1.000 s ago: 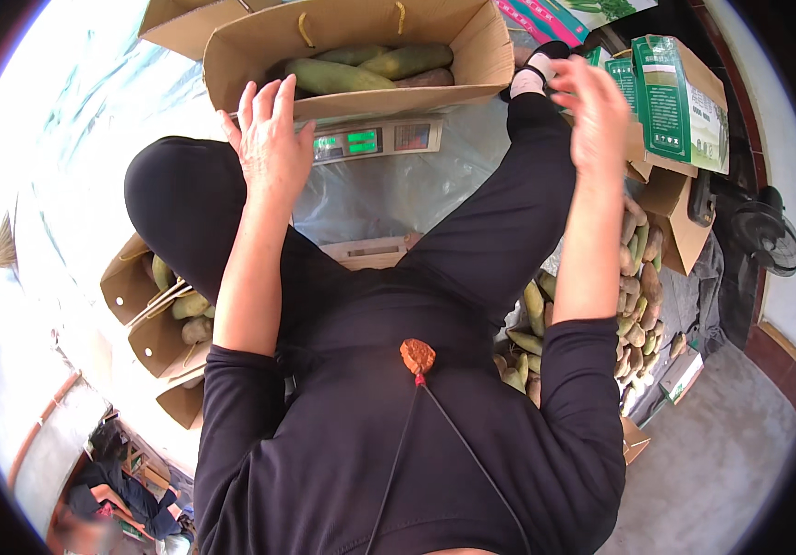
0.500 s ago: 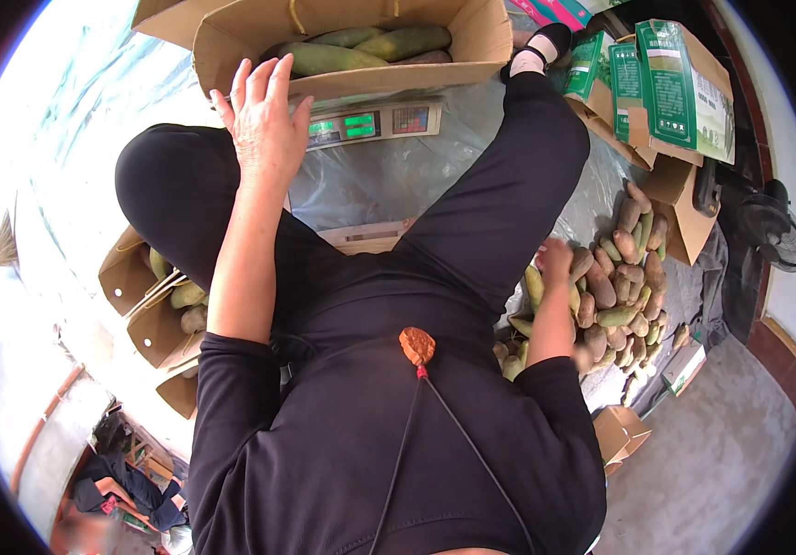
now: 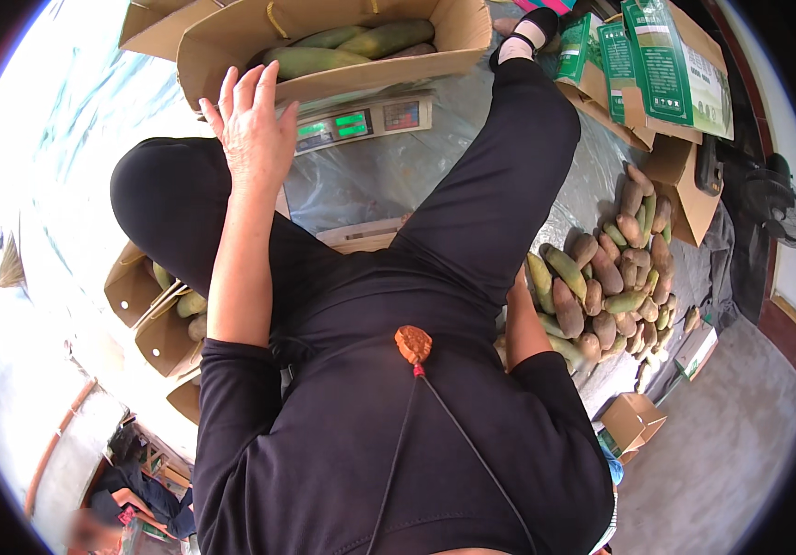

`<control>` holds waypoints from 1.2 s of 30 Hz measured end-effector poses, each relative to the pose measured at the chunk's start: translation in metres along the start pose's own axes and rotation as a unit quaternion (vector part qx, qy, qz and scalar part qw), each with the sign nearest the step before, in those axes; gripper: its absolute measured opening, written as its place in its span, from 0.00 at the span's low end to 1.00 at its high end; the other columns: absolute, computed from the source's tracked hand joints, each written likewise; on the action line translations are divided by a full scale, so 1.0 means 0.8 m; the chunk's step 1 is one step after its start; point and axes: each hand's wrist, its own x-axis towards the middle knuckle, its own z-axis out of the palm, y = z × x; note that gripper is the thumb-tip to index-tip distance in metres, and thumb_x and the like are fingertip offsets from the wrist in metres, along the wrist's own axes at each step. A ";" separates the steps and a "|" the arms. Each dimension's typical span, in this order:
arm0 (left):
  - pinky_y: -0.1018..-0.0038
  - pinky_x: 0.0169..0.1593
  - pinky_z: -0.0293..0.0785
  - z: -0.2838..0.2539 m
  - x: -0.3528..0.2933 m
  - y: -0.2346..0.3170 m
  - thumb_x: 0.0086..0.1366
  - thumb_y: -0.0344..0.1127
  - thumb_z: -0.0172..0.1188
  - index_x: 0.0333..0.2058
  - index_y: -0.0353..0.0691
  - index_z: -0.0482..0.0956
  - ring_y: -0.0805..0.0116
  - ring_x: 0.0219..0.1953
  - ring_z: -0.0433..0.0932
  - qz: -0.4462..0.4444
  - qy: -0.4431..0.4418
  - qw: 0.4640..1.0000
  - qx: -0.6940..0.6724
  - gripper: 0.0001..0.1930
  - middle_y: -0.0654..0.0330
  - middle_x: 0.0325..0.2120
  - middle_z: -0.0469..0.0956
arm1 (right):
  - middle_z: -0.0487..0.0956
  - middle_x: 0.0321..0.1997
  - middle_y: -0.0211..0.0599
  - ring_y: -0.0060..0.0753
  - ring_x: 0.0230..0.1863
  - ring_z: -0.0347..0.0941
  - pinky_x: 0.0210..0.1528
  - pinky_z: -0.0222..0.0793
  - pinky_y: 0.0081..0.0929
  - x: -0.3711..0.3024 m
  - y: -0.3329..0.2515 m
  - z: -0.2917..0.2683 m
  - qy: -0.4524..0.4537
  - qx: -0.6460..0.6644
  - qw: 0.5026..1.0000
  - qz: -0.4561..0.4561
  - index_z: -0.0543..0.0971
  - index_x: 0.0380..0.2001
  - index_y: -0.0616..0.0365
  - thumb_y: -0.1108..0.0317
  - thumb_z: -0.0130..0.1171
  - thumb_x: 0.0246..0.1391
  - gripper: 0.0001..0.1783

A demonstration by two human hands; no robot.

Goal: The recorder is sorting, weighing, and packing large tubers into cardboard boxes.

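Observation:
A cardboard box (image 3: 444,55) with yellow cord handles holds several long green vegetables (image 3: 389,39), like radishes or gourds. It rests on or just behind a digital scale (image 3: 402,116) with lit green displays. My left hand (image 3: 255,134) is open at the box's near left wall, fingers spread; whether the fingertips touch the cardboard is unclear. My right forearm (image 3: 526,324) reaches down beside my right thigh, where the leg hides my fingers. Close to it lies a heap of long green and reddish-brown root vegetables (image 3: 606,268).
Green-printed cartons (image 3: 661,69) stand at the far right, near a black fan (image 3: 768,208). Open boxes with more produce (image 3: 150,319) sit by my left knee. A small carton (image 3: 634,421) is behind the heap. Another person (image 3: 139,495) is at lower left.
My right hand has moved down and inward from the heap's edge, out of sight behind my thigh. My left hand stays spread by the box. The whole view has shifted slightly.

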 end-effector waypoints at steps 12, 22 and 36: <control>0.43 0.65 0.39 0.006 0.000 0.000 0.55 0.37 0.63 0.56 0.49 0.68 0.55 0.64 0.57 0.008 -0.011 1.000 0.014 0.28 0.61 0.54 0.68 | 0.78 0.29 0.35 0.28 0.25 0.74 0.22 0.66 0.28 0.032 0.038 -0.015 -0.010 -0.043 0.999 -0.017 0.78 0.36 0.61 0.64 0.47 0.56 0.14; 0.43 0.65 0.39 0.007 0.001 0.003 0.56 0.37 0.63 0.56 0.49 0.68 0.55 0.64 0.56 0.013 -0.021 0.999 0.023 0.28 0.61 0.55 0.67 | 0.79 0.35 0.38 0.32 0.33 0.76 0.33 0.72 0.30 -0.038 0.002 0.016 -0.027 0.015 0.999 0.024 0.78 0.38 0.63 0.65 0.45 0.57 0.15; 0.44 0.65 0.38 0.004 0.001 0.006 0.55 0.37 0.63 0.55 0.48 0.69 0.56 0.64 0.57 0.016 -0.024 0.999 0.037 0.28 0.61 0.54 0.68 | 0.80 0.35 0.40 0.35 0.35 0.76 0.37 0.71 0.31 0.022 0.040 0.011 0.003 -0.068 0.997 -0.025 0.79 0.36 0.65 0.60 0.49 0.55 0.18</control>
